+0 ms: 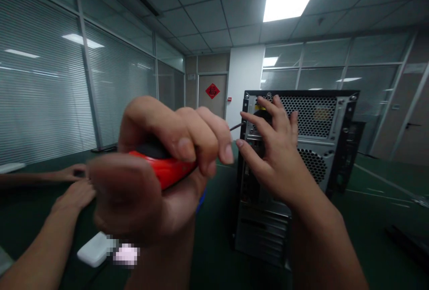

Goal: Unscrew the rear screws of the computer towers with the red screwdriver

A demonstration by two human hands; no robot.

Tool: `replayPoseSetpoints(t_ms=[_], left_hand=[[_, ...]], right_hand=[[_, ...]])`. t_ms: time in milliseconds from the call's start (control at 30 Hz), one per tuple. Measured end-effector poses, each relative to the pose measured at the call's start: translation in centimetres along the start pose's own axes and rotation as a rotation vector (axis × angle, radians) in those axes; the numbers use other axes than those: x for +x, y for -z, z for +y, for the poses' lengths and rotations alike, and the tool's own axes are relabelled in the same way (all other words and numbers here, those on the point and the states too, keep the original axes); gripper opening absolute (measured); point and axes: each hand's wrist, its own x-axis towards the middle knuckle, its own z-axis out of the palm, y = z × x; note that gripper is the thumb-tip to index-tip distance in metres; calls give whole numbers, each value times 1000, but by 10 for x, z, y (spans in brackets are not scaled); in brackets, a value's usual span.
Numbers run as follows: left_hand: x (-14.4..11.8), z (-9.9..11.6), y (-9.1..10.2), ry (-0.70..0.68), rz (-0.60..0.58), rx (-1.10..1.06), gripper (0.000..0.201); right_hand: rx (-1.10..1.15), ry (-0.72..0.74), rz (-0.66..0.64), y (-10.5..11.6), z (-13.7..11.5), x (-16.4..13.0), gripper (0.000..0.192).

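A screwdriver (167,171) sits in the curled fingers of the left hand (170,127), handle partly hidden, its tip indistinct at the edge of a computer case (308,115). The right hand (281,151), fingers spread wide, covers part of the case.

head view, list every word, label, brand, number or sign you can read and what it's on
"福" on the red diamond sign on the door.
Small red wall sign: too small to read.
Pale plate beside the door: too small to read.
Yellow patch on the computer case, partly behind fingers: unreadable.
Red-and-black tool: no readable lettering.
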Motion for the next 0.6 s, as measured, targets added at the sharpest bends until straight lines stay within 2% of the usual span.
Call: replayPoseSetpoints(t_ms=[133, 300, 400, 500, 600], left_hand=[[-1, -5, 1, -96, 6, -19, 47], [-2, -1, 1, 8, 57, 26, 37], [-4, -2, 3, 54, -14, 15, 38], [-2, -8, 8, 1, -120, 14, 51], [3, -8, 9, -41, -102, 37, 60]], right_hand=[[-5, -8, -5, 0, -1, 0, 49], [7, -5, -5, 1, 0, 1, 49], [0, -9, -4, 0, 0, 1, 49], [4, -6, 4, 0, -1, 1, 49], [16, -11, -1, 0, -2, 1, 49]])
